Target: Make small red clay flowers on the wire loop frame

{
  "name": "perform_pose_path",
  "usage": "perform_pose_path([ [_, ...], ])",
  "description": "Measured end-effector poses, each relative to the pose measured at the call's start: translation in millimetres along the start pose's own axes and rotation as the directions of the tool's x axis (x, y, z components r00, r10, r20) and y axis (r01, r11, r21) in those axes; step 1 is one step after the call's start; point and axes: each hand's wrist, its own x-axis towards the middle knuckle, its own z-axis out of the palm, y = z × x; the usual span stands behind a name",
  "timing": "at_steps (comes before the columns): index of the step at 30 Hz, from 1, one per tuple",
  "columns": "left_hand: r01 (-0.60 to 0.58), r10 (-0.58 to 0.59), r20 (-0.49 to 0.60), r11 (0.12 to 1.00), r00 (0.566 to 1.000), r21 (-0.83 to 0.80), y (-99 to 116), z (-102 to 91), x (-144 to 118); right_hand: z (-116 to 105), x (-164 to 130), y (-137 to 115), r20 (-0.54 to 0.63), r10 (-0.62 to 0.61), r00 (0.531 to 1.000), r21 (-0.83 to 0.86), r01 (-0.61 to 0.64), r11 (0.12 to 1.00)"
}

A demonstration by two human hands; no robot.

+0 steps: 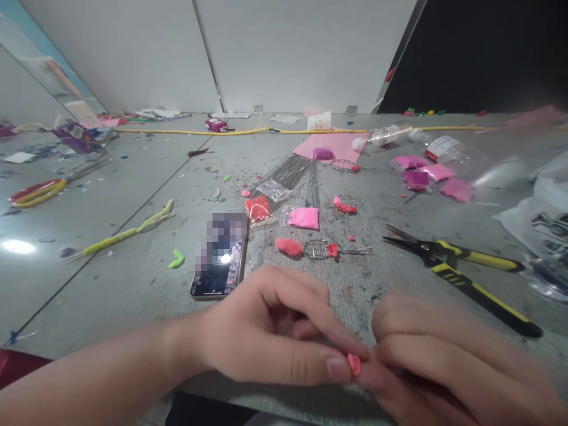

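Between the thumb and index finger of my left hand [270, 331] is a small curled piece of coral-pink modelling clay [354, 364]. The fingertips of my right hand [448, 361] pinch at the same piece from the other side; that hand is slightly blurred. Beyond my hands lies a larger coral clay lump [289, 247], beside a wire frame [316, 249] with a clay rosette [332, 249] on it. Another wire piece carries pink and red clay [345, 205]. A phone [220, 254] lies just past my left wrist, its screen partly pixelated.
Yellow-black pliers [457, 254] lie jaws apart at right, near a plastic bag [544, 213]. Clay packets, pink [304, 218] and red [258, 208], sit mid-table by a fan of thin wires [288, 173]. Scissors [39, 192] and a yellow-green wrapped stem [126, 235] are at left.
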Motion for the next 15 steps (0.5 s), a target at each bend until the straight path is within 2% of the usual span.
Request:
perform_pose_path([
  [3, -0.074, 0.076, -0.010, 0.987, 0.997, 0.140, 4.2, -3.3, -0.7, 0.7, 0.8, 1.4, -0.026, 0.012, 1.000, -0.042, -0.014, 0.999],
  [7, -0.115, 0.132, -0.035, 0.944, 0.991, 0.310, 8.4, -3.2, -1.0, 0.8, 4.2, 2.1, -0.030, 0.012, 0.999, -0.092, -0.015, 0.996],
  [10, -0.129, 0.165, -0.061, 0.913, 0.985, 0.387, 9.0, -2.6, -2.3, 0.6, 6.2, 1.5, -0.013, -0.005, 1.000, -0.089, 0.003, 0.996],
  [15, -0.141, 0.199, -0.079, 0.877, 0.977, 0.460, 9.9, -2.9, -4.6, 2.2, 4.3, -0.4, -0.034, 0.030, 0.999, -0.113, -0.033, 0.993],
])
